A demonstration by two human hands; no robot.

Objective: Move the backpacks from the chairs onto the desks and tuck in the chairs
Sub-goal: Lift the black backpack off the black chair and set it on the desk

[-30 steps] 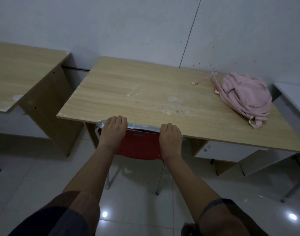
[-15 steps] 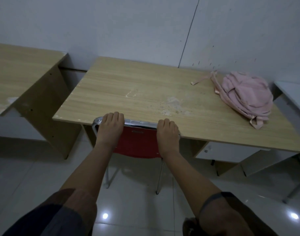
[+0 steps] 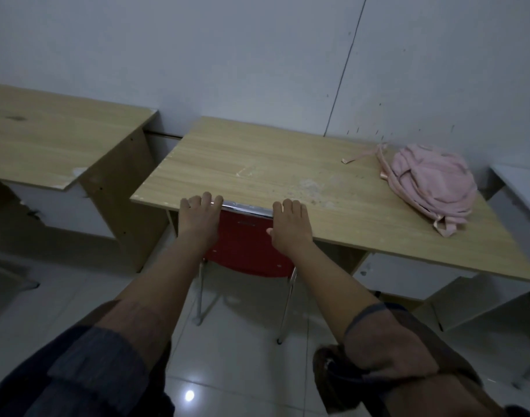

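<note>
A red chair (image 3: 242, 251) with a chrome frame stands under the front edge of a wooden desk (image 3: 257, 164); its seat is hidden beneath the desktop. My left hand (image 3: 199, 218) grips the left end of the chair's top rail. My right hand (image 3: 289, 224) rests on the right end of that rail, fingers over the top and thumb out to the side. A pink backpack (image 3: 432, 188) lies slumped on the desk's right part, near the wall, its straps trailing left.
A second wooden desk (image 3: 56, 139) stands to the left, with a narrow gap between the two. A white desk edge (image 3: 519, 182) shows at far right. The wall runs right behind the desks. The floor is glossy white tile (image 3: 242, 350).
The chair back has slid forward until its top rail meets the desk's front edge. Both hands stayed on the rail. The view has drawn back and tilted up.
</note>
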